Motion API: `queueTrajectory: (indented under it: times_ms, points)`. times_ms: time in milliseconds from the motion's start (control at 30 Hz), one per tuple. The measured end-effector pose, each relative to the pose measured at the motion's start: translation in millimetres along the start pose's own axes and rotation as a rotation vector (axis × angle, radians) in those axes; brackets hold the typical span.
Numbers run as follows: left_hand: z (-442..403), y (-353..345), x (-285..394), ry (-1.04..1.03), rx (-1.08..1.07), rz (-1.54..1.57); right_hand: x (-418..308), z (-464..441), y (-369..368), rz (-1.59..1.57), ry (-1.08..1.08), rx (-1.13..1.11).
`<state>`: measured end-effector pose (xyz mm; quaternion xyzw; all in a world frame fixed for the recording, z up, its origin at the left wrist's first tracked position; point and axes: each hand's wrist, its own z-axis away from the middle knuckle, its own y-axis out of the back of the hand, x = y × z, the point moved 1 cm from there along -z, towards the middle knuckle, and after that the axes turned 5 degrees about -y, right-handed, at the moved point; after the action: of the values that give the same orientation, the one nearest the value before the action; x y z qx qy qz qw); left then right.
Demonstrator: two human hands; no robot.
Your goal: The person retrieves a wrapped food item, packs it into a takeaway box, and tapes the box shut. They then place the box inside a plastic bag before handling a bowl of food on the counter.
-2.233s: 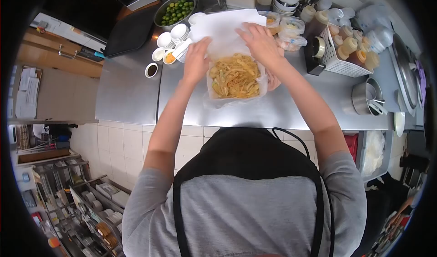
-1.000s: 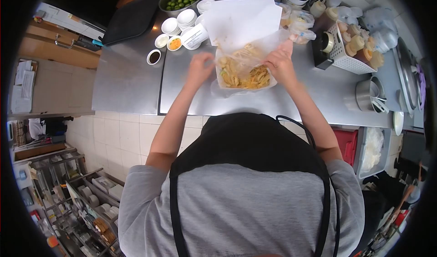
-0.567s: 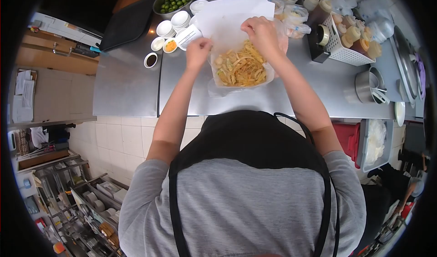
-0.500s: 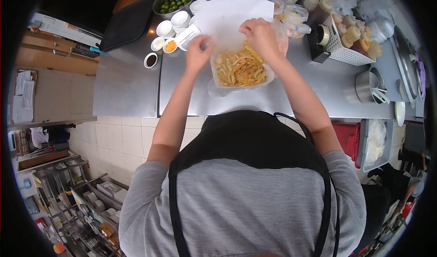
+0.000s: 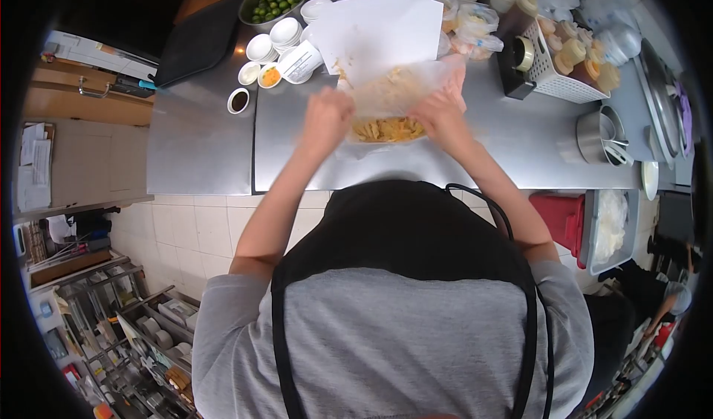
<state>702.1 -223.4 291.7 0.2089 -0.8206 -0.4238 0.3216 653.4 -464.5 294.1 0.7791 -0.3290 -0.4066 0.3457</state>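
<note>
A white box with its lid (image 5: 379,29) raised at the back stands on the steel counter. Inside are yellow noodles (image 5: 390,130), showing in a strip at the front. A translucent plastic sheet (image 5: 394,91) covers the rear part of them. My left hand (image 5: 330,118) is closed at the left end of the sheet, pinching its edge, blurred by motion. My right hand (image 5: 443,120) is closed on the sheet's right end, low over the box's right side. Pink material (image 5: 451,85) lies just behind my right hand.
Small white bowls (image 5: 285,31), a dark sauce cup (image 5: 238,101) and a bowl of green limes (image 5: 275,1) are at the back left. A white basket of bottles (image 5: 557,77) and steel pots (image 5: 592,137) stand right. Another person (image 5: 674,300) is at the far right.
Both hands have come down toward the front of the box, and the translucent sheet now lies over much of the noodles, which were uncovered half a second ago.
</note>
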Motion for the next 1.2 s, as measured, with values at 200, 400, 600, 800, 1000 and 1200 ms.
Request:
queueTrajectory:
  times_ms: [200,400,600,800,1000,1200]
  points:
    - [38,-7,18,0.070,-0.143,0.158,65,32,-13,-0.060,-0.597,0.125]
    - [22,10,-19,0.438,0.147,0.411,135,54,-11,-0.190,-0.706,0.119]
    - [-2,-32,-60,0.547,0.159,0.259,80,-17,102,-1.105,-0.846,0.447]
    - [9,-45,-38,0.565,-0.053,0.146,25,-86,95,-1.043,-0.582,0.418]
    - [21,-33,15,0.329,0.152,0.144,-19,-134,49,-1.038,-0.463,0.110]
    - [28,-45,14,0.217,0.252,0.197,-39,-140,-33,-0.401,-0.149,-0.188]
